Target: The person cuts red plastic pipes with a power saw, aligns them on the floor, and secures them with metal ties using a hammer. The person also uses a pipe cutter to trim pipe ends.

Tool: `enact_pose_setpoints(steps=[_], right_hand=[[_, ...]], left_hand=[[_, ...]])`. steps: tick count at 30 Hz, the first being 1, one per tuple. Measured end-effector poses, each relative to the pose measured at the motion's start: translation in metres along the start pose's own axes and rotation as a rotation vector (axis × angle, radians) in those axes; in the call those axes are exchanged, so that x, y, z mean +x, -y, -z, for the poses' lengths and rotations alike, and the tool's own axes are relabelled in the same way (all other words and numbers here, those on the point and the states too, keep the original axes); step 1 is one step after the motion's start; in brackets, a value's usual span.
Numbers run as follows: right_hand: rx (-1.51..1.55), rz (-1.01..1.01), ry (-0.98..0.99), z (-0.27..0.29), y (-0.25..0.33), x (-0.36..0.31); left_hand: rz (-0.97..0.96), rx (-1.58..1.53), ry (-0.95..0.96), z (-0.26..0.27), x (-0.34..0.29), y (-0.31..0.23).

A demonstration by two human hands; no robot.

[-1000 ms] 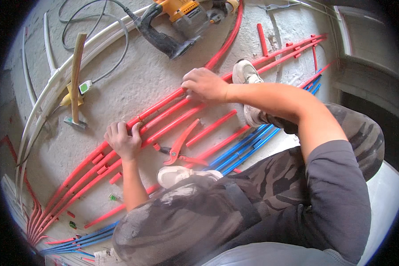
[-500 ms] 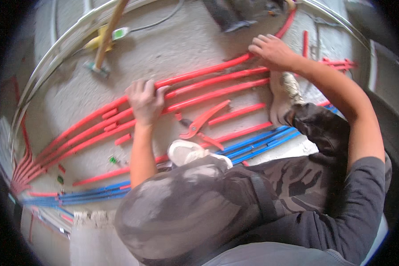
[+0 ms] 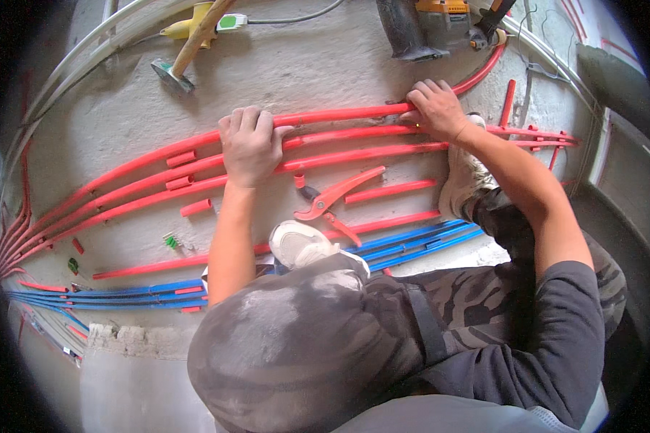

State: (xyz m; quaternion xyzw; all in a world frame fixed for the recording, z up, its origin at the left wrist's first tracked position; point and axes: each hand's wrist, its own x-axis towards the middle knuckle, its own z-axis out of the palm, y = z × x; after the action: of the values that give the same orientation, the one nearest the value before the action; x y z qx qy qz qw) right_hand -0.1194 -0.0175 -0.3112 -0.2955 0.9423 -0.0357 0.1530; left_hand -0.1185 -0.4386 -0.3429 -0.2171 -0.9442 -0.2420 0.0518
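Gripping a long red pipe (image 3: 347, 115) with left hand (image 3: 251, 143) and right hand (image 3: 438, 110), near red cutters (image 3: 332, 198) on the floor (image 3: 296, 72).

Bare floor (image 3: 303, 81) beyond the uppermost red pipe (image 3: 347, 113) leaves passage, obstructed by a hammer (image 3: 194, 45) left and power tool (image 3: 432, 30) right.

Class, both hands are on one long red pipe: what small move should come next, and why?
Perhaps the right hand should ease the held red pipe toward the neighbouring red pipe: beyond that hand the held one curves away, while its neighbour looks straighter. The left hand is on the held pipe too and could steady it.
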Motion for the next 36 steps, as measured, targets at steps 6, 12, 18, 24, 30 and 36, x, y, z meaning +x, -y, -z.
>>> enact_pose_setpoints(steps=[6,12,18,24,30,36], right_hand=[[0.054,-0.101,-0.06,-0.018,0.004,-0.014],[0.062,-0.118,-0.058,-0.019,0.005,-0.008],[0.026,-0.087,-0.058,-0.003,0.003,-0.006],[0.083,-0.051,-0.064,0.0,0.001,0.002],[0.071,0.063,-0.023,0.009,0.015,0.023],[0.034,0.234,-0.005,0.008,0.038,0.045]], left_hand=[[0.003,-0.087,-0.015,-0.007,0.002,-0.007],[-0.004,-0.081,-0.02,-0.008,0.007,-0.009],[0.043,0.055,-0.006,-0.01,0.002,-0.02],[0.055,0.031,-0.029,-0.011,-0.002,-0.016],[0.086,-0.129,-0.077,-0.006,-0.018,-0.002],[0.065,-0.173,-0.183,-0.013,-0.02,0.002]])
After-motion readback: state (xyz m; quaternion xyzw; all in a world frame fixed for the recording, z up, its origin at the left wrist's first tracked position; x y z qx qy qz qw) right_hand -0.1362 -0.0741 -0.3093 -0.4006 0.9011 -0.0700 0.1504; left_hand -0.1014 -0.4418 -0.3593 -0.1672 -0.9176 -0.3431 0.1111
